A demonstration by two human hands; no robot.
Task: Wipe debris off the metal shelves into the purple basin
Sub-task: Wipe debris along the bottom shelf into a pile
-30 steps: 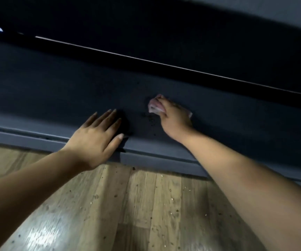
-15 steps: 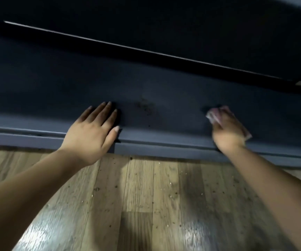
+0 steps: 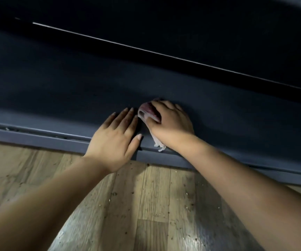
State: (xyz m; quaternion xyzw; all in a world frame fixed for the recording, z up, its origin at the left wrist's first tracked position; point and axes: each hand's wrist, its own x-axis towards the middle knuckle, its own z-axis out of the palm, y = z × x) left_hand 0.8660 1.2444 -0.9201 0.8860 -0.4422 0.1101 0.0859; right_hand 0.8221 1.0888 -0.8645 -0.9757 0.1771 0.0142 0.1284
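Head view, looking down, near shelf (image 3: 73, 91)

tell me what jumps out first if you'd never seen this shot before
Two bare hands meet mid-frame on a dark metal shelf: the left hand lies flat, and the right hand beside it grips a pale cloth. Below, the wooden floor is speckled with crumbs.

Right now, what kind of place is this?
Likely a storeroom or shop aisle, at floor level: a low dark metal shelf, a wood-plank floor littered with crumbs, and a cloth gripped in the right hand.
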